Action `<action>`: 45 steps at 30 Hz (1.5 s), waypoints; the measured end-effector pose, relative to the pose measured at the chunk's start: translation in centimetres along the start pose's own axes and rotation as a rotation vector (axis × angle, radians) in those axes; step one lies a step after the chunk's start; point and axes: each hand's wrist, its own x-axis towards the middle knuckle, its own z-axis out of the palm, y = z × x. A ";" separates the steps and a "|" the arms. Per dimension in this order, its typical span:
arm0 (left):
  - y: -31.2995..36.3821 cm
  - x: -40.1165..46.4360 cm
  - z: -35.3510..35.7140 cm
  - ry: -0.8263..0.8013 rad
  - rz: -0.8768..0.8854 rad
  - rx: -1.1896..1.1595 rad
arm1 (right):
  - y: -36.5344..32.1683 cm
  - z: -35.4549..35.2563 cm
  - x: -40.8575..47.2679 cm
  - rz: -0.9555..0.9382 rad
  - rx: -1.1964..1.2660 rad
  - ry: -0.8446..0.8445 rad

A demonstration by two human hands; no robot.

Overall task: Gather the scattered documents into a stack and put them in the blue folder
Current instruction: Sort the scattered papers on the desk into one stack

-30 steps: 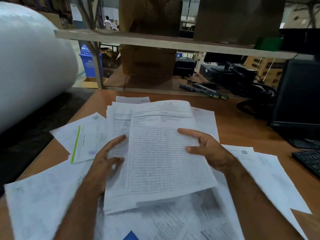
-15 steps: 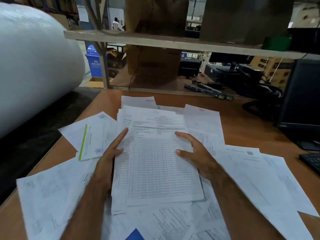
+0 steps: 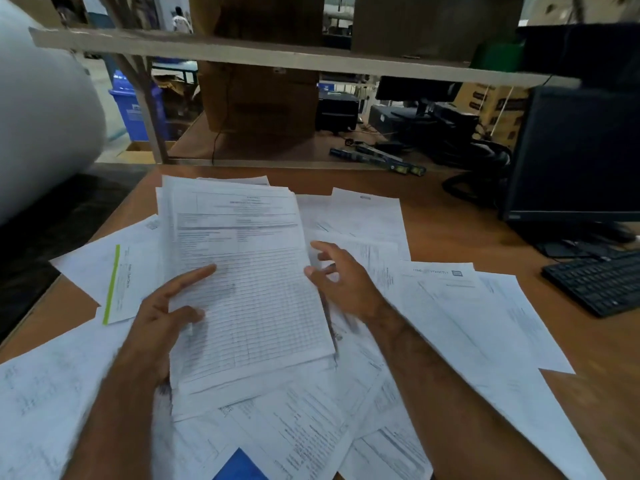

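Wooden desk carries scattered sheets; at frame centre the left hand pinches the gathered stack, the right hand beside it has fingers spread. Blue folder peeks out at bottom centre.

The stack is white, its top sheet printed with a fine grey grid of ruled rows; the scattered sheets are white with grey print, one slip edged in lime green; the blue folder shows one corner; the tabletop is orange-brown; the keyboard and monitor are black.
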 end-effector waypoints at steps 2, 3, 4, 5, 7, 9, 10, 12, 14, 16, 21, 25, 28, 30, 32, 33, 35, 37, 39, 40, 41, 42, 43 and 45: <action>-0.1 0.1 -0.3 0.065 -0.016 -0.014 | 1.8 -1.7 0.4 0.087 -0.360 -0.045; 0.0 0.1 -0.4 0.087 -0.016 -0.020 | 2.6 -2.3 0.2 0.133 -0.507 -0.107; 0.0 0.1 -0.5 0.107 -0.014 -0.029 | 3.3 -2.7 -0.3 0.174 -0.613 -0.172; 0.0 0.2 -0.6 0.122 -0.008 -0.040 | 3.7 -3.0 -0.9 0.200 -0.677 -0.220; -0.2 0.4 -0.8 0.152 0.002 -0.067 | 4.3 -3.7 -1.8 0.241 -0.716 -0.202; -0.2 0.5 -1.0 0.170 0.005 -0.096 | 5.0 -4.7 -2.2 0.294 -0.718 -0.111; -0.2 0.6 -1.0 0.172 0.006 -0.100 | 5.3 -5.2 -2.1 0.319 -0.709 -0.062; -0.4 0.6 -0.6 0.166 -0.003 -0.094 | 6.1 -6.0 -2.1 0.372 -0.630 0.008; -0.7 0.4 -1.0 0.172 -0.004 -0.098 | 5.8 -5.6 -1.6 0.396 -0.530 -0.003; -0.9 0.3 -1.1 0.178 -0.015 -0.096 | 4.5 -4.9 -1.2 0.361 -0.408 -0.035; -0.7 0.2 -0.7 0.204 -0.044 -0.068 | 3.0 -1.6 -1.2 0.265 -0.537 -0.216; -0.7 0.2 -0.8 0.205 -0.053 -0.067 | 4.5 -1.9 -0.9 0.208 -0.688 -0.225; -0.9 0.3 -1.0 0.198 -0.061 -0.060 | 5.8 -4.6 -0.9 0.124 -0.531 -0.271; -0.7 0.3 -0.9 0.197 -0.061 -0.062 | 6.0 -6.0 -0.7 0.119 -0.411 -0.257; -0.4 0.2 -0.6 0.194 -0.058 -0.074 | 5.5 -6.7 -0.8 0.067 -0.361 -0.156; -0.2 0.1 -0.5 0.191 -0.054 -0.077 | 5.3 -6.7 -0.8 0.045 -0.352 -0.106; -0.1 0.0 -0.4 0.187 -0.046 -0.074 | 4.8 -6.3 -1.4 0.035 -0.310 -0.043; -0.2 0.0 -0.5 0.190 -0.049 -0.055 | 5.1 -5.4 -2.1 -0.008 -0.361 -0.002; -0.2 -0.1 -0.4 0.192 -0.051 -0.040 | 6.0 -4.5 -2.7 0.039 -0.586 -0.084; -0.1 -0.2 -0.4 0.194 -0.049 -0.036 | 6.3 -4.3 -2.8 0.077 -0.626 -0.148; 0.0 -0.3 -0.2 0.195 -0.047 -0.034 | 6.4 -4.4 -2.9 0.095 -0.597 -0.208; 0.2 -0.3 -0.2 0.193 -0.047 -0.034 | 6.3 -4.8 -3.0 0.087 -0.535 -0.263; 0.2 -0.3 -0.2 0.191 -0.048 -0.038 | 6.3 -5.3 -3.1 0.064 -0.478 -0.295; 0.2 -0.1 -0.3 0.186 -0.052 -0.037 | 6.1 -6.1 -3.1 0.022 -0.466 -0.254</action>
